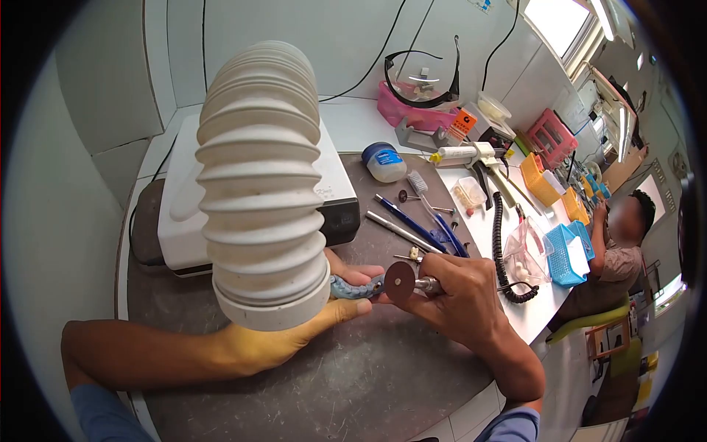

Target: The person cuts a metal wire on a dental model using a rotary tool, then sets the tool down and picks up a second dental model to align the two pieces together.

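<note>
My left hand [333,315] is closed around a blue-grey dental arch piece [349,289] with tooth shapes along it. A large hose mouth covers part of that wrist and hand. My right hand [464,298] grips a rotary handpiece [427,285], whose metal nose points left. At its tip is a round brown cutting disc [400,274], which overlaps the right end of the dental piece in this view. The fingers of both hands come close together there.
A ribbed white hose [261,162] looms over the bench beside a white machine [340,184]. Beyond my hands lie a toothbrush [420,184], a blue pen [401,215] and a blue-lidded jar [384,162]. A coiled black cord [501,250] runs at right. Another person [622,243] sits farther right.
</note>
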Available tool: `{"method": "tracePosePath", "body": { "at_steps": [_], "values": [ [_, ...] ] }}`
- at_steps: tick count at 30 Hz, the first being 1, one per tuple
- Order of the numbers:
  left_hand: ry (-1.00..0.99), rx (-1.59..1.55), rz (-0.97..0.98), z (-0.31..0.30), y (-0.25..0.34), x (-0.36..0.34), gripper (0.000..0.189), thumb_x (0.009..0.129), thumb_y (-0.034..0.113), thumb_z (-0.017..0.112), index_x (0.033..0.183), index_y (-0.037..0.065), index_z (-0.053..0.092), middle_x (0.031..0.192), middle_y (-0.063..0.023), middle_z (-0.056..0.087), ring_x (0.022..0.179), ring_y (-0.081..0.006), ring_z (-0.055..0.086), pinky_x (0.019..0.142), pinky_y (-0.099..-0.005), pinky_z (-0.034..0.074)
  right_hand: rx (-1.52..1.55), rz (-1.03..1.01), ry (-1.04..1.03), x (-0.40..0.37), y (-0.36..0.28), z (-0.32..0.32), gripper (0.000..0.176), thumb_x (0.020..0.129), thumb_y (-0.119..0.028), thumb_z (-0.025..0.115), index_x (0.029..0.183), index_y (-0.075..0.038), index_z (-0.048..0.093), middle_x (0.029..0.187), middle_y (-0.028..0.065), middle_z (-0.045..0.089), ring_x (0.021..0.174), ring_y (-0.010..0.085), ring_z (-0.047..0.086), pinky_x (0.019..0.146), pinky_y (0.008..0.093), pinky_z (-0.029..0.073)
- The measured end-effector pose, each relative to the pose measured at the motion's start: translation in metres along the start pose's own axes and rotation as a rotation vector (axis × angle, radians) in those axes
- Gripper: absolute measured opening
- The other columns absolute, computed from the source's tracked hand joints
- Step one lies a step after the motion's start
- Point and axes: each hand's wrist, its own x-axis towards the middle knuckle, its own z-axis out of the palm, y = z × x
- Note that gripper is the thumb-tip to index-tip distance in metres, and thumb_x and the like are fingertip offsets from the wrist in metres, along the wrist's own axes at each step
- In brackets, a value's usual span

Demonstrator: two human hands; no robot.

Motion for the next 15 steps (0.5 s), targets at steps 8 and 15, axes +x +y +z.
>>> {"method": "tracePosePath", "body": {
  "at_steps": [8, 15],
  "values": [
    [-0.017, 0.066, 0.067, -0.001, -0.005, 0.000, 0.019, 0.092, -0.005, 0.063, 0.107, 0.002, 0.054, 0.136, -0.0232, 0.054, 0.120, -0.0208, 0.059, 0.104, -0.0300, 0.049, 0.001, 0.000, 0.001, -0.002, 0.001, 0.002, 0.048, 0.076, -0.042, 0.083, 0.064, -0.008, 0.051, 0.052, 0.0031, 0.052, 0.040, 0.0154, 0.048, 0.038, 0.0339, 0.034],
    [0.020, 0.044, 0.137, -0.001, -0.014, 0.000, 0.020, 0.091, 0.006, 0.070, 0.107, 0.002, 0.059, 0.120, -0.0169, 0.065, 0.115, -0.0193, 0.062, 0.100, -0.0285, 0.049, 0.019, 0.006, -0.014, -0.002, 0.002, 0.003, 0.047, 0.076, -0.042, 0.083, 0.064, -0.008, 0.052, 0.052, 0.0031, 0.052, 0.040, 0.0158, 0.049, 0.038, 0.0344, 0.035]
  ]
}}
